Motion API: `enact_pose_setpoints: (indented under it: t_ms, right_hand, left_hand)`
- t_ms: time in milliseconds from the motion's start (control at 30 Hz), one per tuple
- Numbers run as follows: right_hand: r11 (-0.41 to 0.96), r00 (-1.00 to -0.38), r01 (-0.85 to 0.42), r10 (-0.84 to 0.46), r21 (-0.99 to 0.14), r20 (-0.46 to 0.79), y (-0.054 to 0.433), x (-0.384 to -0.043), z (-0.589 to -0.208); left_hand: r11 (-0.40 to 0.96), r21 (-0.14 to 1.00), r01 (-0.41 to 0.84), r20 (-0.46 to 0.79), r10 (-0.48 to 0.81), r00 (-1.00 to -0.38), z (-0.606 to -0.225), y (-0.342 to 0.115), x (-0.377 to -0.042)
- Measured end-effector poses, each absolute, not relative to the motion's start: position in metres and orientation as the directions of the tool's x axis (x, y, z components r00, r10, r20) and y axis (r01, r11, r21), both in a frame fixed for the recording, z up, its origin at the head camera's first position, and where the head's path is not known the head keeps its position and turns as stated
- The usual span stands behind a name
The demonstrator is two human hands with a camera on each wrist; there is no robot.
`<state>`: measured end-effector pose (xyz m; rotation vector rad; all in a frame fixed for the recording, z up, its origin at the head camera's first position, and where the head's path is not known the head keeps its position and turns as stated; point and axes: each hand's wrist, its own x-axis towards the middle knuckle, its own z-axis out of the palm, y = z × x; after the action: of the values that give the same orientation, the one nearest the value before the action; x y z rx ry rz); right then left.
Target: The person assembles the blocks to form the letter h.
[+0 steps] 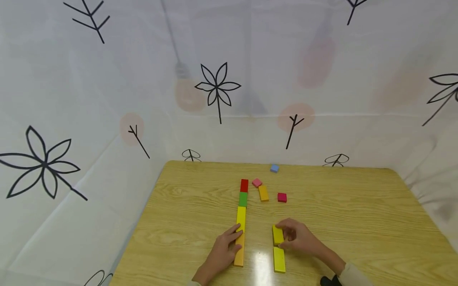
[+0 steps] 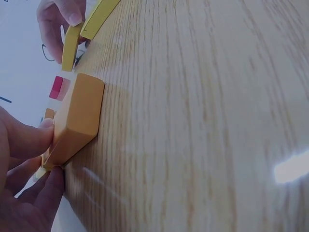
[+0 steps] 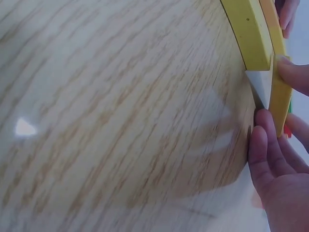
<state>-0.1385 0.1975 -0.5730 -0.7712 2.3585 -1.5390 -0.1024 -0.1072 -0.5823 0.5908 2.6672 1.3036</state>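
Observation:
A straight row on the wooden table runs from a red block [image 1: 244, 185] through a green block [image 1: 243, 199] and a yellow block [image 1: 241, 216] to an orange block [image 1: 239, 254] at the near end. My left hand [image 1: 223, 248] pinches the orange block, thumb on one side and fingers on the other in the left wrist view. To the right, my right hand [image 1: 298, 238] holds a second yellow block [image 3: 280, 94] between thumb and fingers. Just nearer lies another yellow block [image 1: 279, 260], its far end close to the held one.
Beyond the hands lie a pink block [image 1: 257, 182], a loose orange block [image 1: 263, 194] and a crimson block [image 1: 282, 197]. A blue block [image 1: 274, 168] sits by the table's far edge, where a patterned white cloth [image 1: 250, 135] hangs. Something black [image 1: 330, 281] shows beside the right wrist.

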Motion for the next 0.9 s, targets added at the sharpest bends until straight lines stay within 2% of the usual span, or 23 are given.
enact_pose_setpoints:
  t_ms: [367,900]
  right_hand:
    - [0.282,-0.826,-0.349,-0.542,-0.894,0.152,0.1972,-0.1363,-0.5751]
    - [0.317,-0.830,-0.346,-0.542,-0.883,0.131,0.1961,-0.1357,-0.5827]
  left_hand:
    - [0.559,0.774,0.297,0.071,0.390,-0.918,-0.5819,-0.1069,-0.1021]
    - [0.566,0.768,0.300,0.069,0.392,-0.917,-0.5813,-0.1073,-0.1015]
